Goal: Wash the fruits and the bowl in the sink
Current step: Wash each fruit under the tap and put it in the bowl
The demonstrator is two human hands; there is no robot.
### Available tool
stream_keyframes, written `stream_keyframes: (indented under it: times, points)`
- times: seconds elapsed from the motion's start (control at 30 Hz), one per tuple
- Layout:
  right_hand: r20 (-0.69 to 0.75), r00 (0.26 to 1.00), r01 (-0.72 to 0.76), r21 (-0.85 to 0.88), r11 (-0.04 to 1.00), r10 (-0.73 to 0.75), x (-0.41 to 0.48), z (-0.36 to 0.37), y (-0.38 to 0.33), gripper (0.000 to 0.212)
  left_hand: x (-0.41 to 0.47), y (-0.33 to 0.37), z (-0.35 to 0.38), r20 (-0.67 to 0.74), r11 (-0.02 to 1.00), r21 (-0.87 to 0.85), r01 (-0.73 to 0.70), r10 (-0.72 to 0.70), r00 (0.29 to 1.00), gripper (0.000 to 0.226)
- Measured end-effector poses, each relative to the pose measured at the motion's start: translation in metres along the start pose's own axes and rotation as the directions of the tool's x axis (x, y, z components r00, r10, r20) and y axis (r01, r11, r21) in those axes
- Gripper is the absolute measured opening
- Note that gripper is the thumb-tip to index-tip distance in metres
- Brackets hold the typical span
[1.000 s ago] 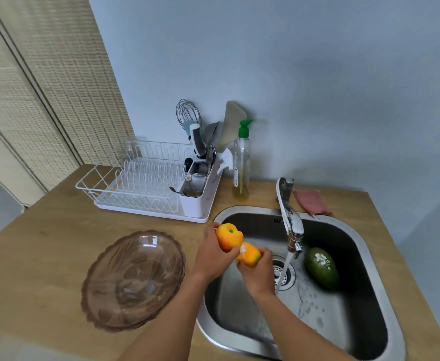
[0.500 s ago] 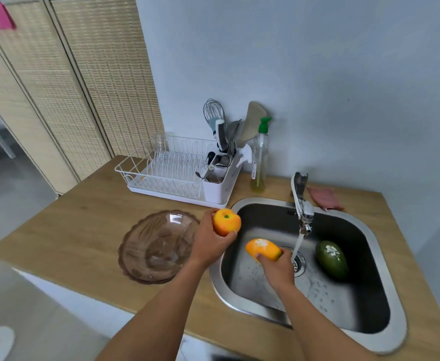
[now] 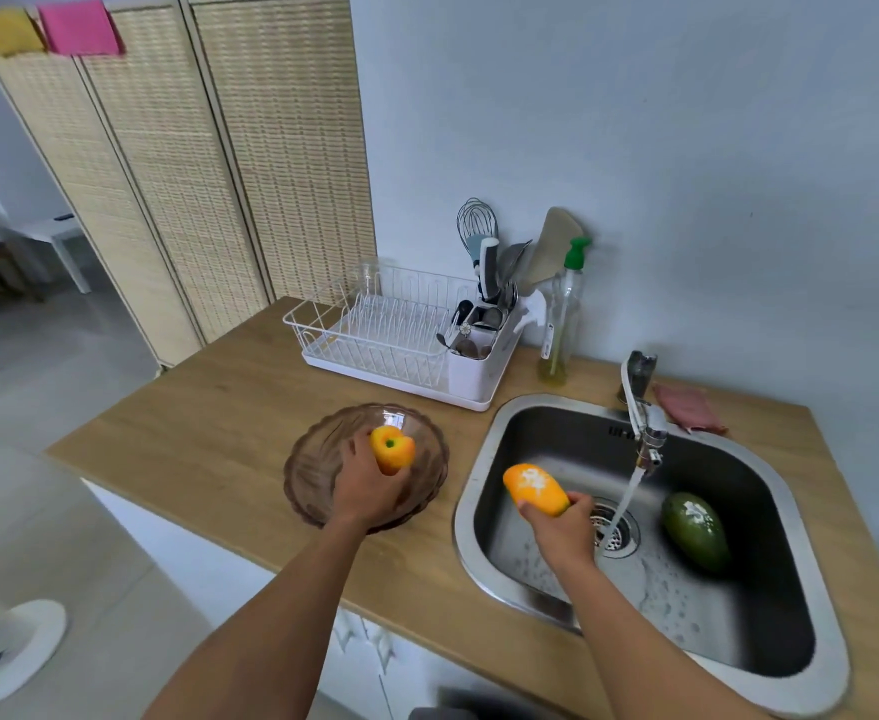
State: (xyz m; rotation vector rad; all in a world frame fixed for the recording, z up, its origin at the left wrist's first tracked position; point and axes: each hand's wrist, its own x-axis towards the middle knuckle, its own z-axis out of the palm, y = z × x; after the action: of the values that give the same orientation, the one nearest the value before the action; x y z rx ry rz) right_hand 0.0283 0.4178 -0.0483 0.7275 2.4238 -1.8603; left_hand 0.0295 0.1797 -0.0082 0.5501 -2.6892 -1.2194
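Wooden counter (image 3: pixel 208 407), steel sink (image 3: pixel 462 517): left grip (image 3: pixel 369 485) clasps round fruit (image 3: pixel 391 449), right grip (image 3: pixel 562 532) oval fruit (image 3: pixel 535 488).

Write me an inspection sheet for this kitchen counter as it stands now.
Surface: wooden counter with steel sink set in; tap running.
Job's things: glass bowl on counter, left of sink; green fruit lying in sink, right of the drain.
Clutter: white dish rack, utensil holder, soap bottle, pink rag behind tap.
Hands: left hand grips round orange fruit over bowl; right hand grips long orange fruit over sink, beside the stream.
Cables: nothing seen.
Surroundings: woven folding screen with yellow cloth and bright pink cloth hung on top; pale wall behind.
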Motion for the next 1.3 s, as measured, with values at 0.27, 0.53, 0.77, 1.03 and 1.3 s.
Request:
stream_keyframes:
  times: [0.27, 0.53, 0.77, 1.03, 1.3]
  points:
    - [0.018, 1.0, -0.001, -0.02, 1.0, 0.001, -0.003, -0.002, -0.002, 0.061, -0.002, -0.005, 0.011, 0.004, 0.978, 0.198, 0.06, -0.062, 0.998, 0.081]
    - [-0.016, 1.0, 0.003, -0.026, 1.0, -0.004, 0.004, -0.016, 0.001, 0.068, 0.007, -0.002, 0.02, -0.008, 0.96, 0.268, 0.079, -0.08, 0.997, 0.089]
    - [-0.018, 1.0, 0.004, -0.036, 0.999, -0.004, 0.004, -0.021, 0.007, 0.065, 0.007, 0.003, 0.025, -0.04, 0.932, 0.354, 0.078, -0.068, 0.997, 0.09]
    - [0.009, 1.0, -0.001, -0.035, 0.999, 0.001, 0.005, -0.024, 0.008, 0.066, -0.006, 0.026, 0.049, -0.026, 0.834, 0.472, -0.286, 0.337, 0.941, 0.067]
    - [-0.006, 0.999, -0.034, -0.007, 0.999, 0.034, 0.01, -0.037, 0.015, 0.063, -0.022, 0.049, 0.084, 0.188, 0.675, 0.435, -0.596, 0.579, 0.794, 0.052]
